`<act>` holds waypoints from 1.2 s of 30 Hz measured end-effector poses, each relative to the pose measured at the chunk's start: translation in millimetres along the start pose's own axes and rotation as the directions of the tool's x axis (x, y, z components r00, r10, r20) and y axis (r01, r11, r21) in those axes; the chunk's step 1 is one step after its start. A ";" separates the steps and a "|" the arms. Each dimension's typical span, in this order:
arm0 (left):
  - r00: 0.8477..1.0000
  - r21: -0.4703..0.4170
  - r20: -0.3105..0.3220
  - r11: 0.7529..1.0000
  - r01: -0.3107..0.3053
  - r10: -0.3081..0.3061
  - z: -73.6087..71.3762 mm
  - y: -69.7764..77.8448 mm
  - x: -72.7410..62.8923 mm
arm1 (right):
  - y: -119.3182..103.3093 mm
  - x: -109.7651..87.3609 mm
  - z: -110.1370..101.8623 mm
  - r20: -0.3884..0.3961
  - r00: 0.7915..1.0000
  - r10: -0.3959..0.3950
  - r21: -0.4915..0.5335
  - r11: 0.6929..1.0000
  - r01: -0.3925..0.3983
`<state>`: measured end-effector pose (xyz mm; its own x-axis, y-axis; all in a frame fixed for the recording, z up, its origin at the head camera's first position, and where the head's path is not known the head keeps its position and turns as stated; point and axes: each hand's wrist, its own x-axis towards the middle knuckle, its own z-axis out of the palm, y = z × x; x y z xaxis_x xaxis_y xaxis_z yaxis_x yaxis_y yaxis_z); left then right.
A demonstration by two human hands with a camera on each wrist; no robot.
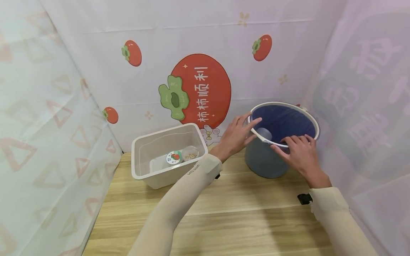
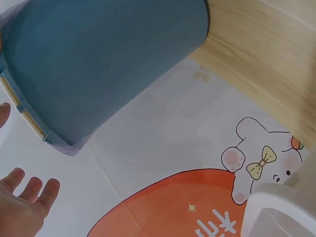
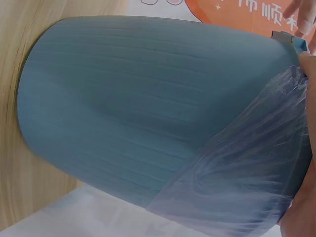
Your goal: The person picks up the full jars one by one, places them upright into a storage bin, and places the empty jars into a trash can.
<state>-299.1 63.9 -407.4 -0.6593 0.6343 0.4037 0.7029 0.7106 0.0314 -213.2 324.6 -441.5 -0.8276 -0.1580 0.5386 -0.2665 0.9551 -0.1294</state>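
A blue-grey trash bin with a white rim stands upright at the right. A dark blue plastic bag lines its inside, and a loose translucent fold of it hangs outside in the right wrist view. Something pale and rounded shows inside the bin. My right hand grips the front of the rim, fingers over the top and thumb outside. My left hand is at the rim's left side, its fingers spread and extended; the left wrist view shows them apart from the bin.
To the left stands a beige rectangular basin holding a round tub with a tomato-printed lid and a clear container of small pale pieces. Both stand on a wood-grain table. Printed cloth walls enclose the back and sides.
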 end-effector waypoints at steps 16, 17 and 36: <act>0.998 -0.067 0.017 0.995 0.068 -0.067 -1.0 -24.1 -35.2 | -6.3 5.8 -4.6 0.067 0.997 0.032 0.018 0.999 -0.033; 0.997 -0.060 0.013 0.996 0.073 -0.072 -0.9 -25.7 -37.7 | -6.9 6.3 -5.0 0.069 0.997 0.032 0.021 0.999 -0.034; 0.992 -0.034 -0.009 0.991 0.128 -0.128 -1.4 -44.9 -78.0 | -20.5 11.3 -5.7 0.078 0.997 0.011 0.026 1.000 -0.013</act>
<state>-278.9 -17.9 -439.1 -0.7417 0.5350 0.4046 0.6213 0.7752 0.1140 -214.3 304.7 -428.0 -0.8665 -0.1670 0.4705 -0.2687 0.9502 -0.1577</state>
